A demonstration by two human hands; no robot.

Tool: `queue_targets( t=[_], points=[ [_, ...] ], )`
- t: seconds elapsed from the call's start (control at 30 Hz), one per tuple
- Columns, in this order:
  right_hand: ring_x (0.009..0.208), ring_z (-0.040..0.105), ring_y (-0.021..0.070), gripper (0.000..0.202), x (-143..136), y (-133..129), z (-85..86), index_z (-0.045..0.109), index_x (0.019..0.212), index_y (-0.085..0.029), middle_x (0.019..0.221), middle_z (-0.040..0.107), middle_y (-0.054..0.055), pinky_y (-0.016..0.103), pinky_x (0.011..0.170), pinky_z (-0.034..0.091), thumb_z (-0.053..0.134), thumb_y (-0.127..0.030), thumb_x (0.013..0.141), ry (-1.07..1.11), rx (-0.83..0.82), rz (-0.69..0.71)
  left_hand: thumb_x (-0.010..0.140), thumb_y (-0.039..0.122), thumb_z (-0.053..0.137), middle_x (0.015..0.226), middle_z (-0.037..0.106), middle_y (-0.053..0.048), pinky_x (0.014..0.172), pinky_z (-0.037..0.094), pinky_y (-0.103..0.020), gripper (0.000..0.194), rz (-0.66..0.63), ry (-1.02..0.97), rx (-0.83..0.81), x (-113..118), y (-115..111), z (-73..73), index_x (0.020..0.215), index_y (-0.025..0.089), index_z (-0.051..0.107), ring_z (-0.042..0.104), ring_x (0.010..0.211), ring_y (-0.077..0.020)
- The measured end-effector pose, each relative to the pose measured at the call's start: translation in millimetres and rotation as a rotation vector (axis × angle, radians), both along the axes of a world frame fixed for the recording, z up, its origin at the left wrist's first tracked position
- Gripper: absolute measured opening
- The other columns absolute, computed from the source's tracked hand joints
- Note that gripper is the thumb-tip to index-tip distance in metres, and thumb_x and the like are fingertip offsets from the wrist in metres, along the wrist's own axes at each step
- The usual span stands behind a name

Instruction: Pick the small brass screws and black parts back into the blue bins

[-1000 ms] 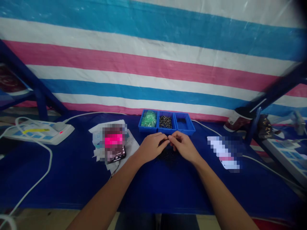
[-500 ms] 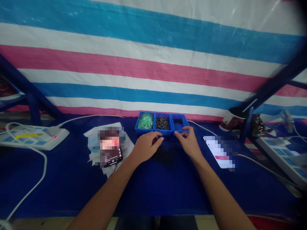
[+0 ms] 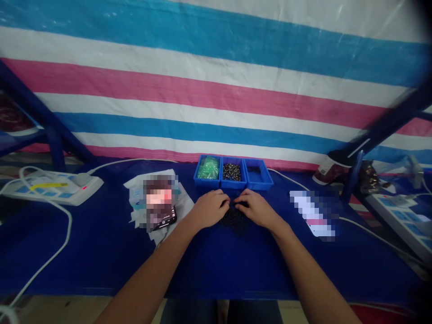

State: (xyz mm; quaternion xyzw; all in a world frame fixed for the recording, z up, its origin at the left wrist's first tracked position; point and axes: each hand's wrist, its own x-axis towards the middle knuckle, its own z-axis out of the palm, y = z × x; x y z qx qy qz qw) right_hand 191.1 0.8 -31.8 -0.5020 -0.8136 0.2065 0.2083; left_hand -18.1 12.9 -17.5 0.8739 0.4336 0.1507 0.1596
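Two hands work over a blue table (image 3: 229, 270). The left hand (image 3: 211, 209) and the right hand (image 3: 257, 208) are close, with a small gap between them. Both have bent fingers, with each thumb near the fingers. I cannot tell if either hand pinches a bit, as the tips are too small and dark to see.

A dark pile (image 3: 234, 221) of thin bits lies on the table, just under and between the hands. It seems to be there so both hands can get to it without a stretch.

Just past the hands, on the far side, three blue bins stand in a row. The left bin (image 3: 207, 183) has green bits (image 3: 208, 168), the middle bin (image 3: 232, 185) has shiny bits (image 3: 231, 172), and the right bin (image 3: 260, 185) has something dark at its far end. Their walls probably keep each kind apart.

A dark phone (image 3: 166, 221) lies on white wrap (image 3: 185, 198) to the left, and a bright phone (image 3: 317, 227) lies to the right. Both are well off to the sides, which leaves the hands room.
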Motion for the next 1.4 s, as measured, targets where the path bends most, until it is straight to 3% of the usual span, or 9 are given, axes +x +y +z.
queue_targets(
  t=[0.17,0.4,0.57,0.8,1.07,1.23,1.4],
  points=[
    [0.084,0.063,0.0180,0.017,-6,-2,4.1,0.074,0.092,-0.023,0.090,0.066,0.004,0.030,0.077,0.046,0.059,-0.018,0.088,-0.012,0.004,-0.016,0.093,0.025,0.043,0.098,0.066,-0.005,0.083,0.047,-0.034,0.026,-0.037,-0.002,0.010,1,-2,1.3,0.100,0.022,0.068,0.063,0.093,-0.0214],
    [0.083,0.066,0.0190,0.035,7,-1,8.3,0.069,0.114,-0.019,0.097,0.071,0.007,0.033,0.079,0.050,0.057,-0.009,0.082,0.099,-0.056,-0.066,0.091,0.024,0.045,0.100,0.066,-0.005,0.082,0.048,-0.035,0.024,-0.022,-0.010,0.002,0,-2,2.1,0.103,0.022,0.066,0.063,0.095,-0.0221],
    [0.085,0.068,0.0202,0.037,15,-1,7.0,0.071,0.110,-0.020,0.094,0.073,0.007,0.035,0.081,0.053,0.052,-0.004,0.082,0.158,-0.110,-0.064,0.092,0.026,0.045,0.102,0.066,-0.005,0.081,0.048,-0.036,0.024,-0.010,-0.015,-0.017,-1,-1,1.4,0.105,0.024,0.065,0.063,0.095,-0.0227],
    [0.082,0.065,0.0196,0.029,21,-2,6.4,0.074,0.105,-0.023,0.105,0.069,0.008,0.036,0.080,0.051,0.064,-0.015,0.080,0.011,-0.028,-0.049,0.092,0.028,0.046,0.103,0.066,-0.005,0.083,0.048,-0.034,0.025,0.001,-0.013,-0.020,-1,-1,0.5,0.107,0.024,0.065,0.063,0.097,-0.0222],
    [0.080,0.063,0.0190,0.010,19,1,2.6,0.074,0.087,-0.022,0.089,0.067,0.005,0.032,0.074,0.046,0.064,-0.022,0.084,-0.045,-0.054,-0.076,0.092,0.028,0.046,0.103,0.066,-0.005,0.081,0.049,-0.036,0.024,0.001,-0.008,-0.009,0,-2,0.9,0.107,0.024,0.065,0.063,0.096,-0.0233],
    [0.075,0.061,0.0174,0.010,14,-3,13.4,0.071,0.086,-0.021,0.083,0.068,0.003,0.031,0.070,0.044,0.062,-0.023,0.085,0.031,-0.088,-0.094,0.093,0.029,0.046,0.102,0.066,-0.006,0.080,0.049,-0.035,0.025,-0.005,-0.014,-0.010,0,-2,0.8,0.108,0.024,0.065,0.063,0.096,-0.0230],
    [0.071,0.062,0.0165,0.010,9,-6,21.2,0.069,0.085,-0.019,0.079,0.070,0.002,0.030,0.067,0.044,0.062,-0.026,0.083,0.257,-0.159,-0.132,0.092,0.028,0.047,0.098,0.065,-0.005,0.079,0.048,-0.035,0.023,0.008,-0.040,0.014,0,-2,4.0,0.106,0.022,0.065,0.062,0.092,-0.0222]
  ],
)
